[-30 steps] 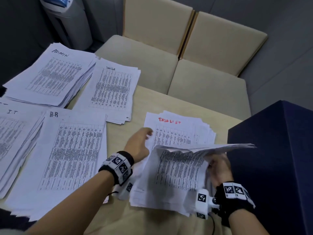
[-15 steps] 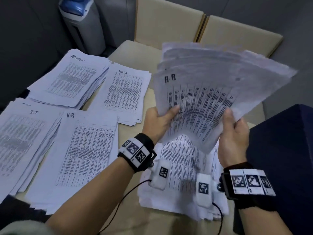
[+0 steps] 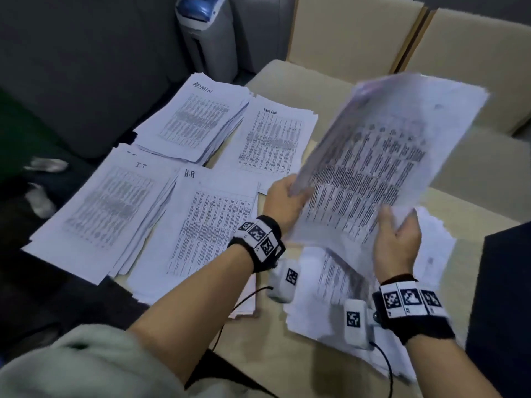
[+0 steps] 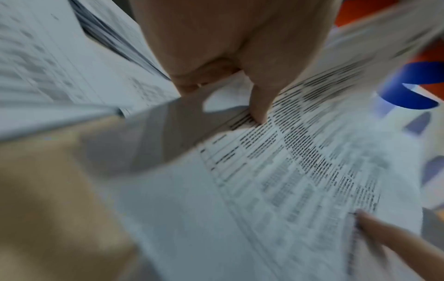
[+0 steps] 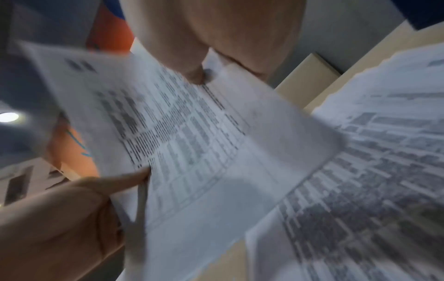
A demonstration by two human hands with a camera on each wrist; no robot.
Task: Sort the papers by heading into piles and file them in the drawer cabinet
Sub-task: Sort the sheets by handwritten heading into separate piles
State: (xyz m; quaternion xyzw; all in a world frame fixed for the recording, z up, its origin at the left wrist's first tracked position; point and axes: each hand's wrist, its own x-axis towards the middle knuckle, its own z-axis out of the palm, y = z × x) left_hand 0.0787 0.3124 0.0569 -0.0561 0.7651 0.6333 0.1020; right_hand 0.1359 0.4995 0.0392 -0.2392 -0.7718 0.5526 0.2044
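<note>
Both hands hold a sheaf of printed papers tilted up above the table. My left hand grips its lower left edge, thumb on top. My right hand holds the bottom edge, and its thumb presses the printed face. Below the sheaf lies the unsorted stack. Sorted piles lie to the left: ADMIN, Task List, IT and HR. Both wrist views are blurred.
A dark blue box stands at the table's right edge. Beige seat cushions lie beyond the wooden table. A grey and blue bin stands at the back. Dark sofa fabric borders the left.
The right hand lifted a sheaf off the unsorted stack and the left hand joined it. Since half a second ago the sheaf has swung right and tilted, so its HR heading no longer shows.
</note>
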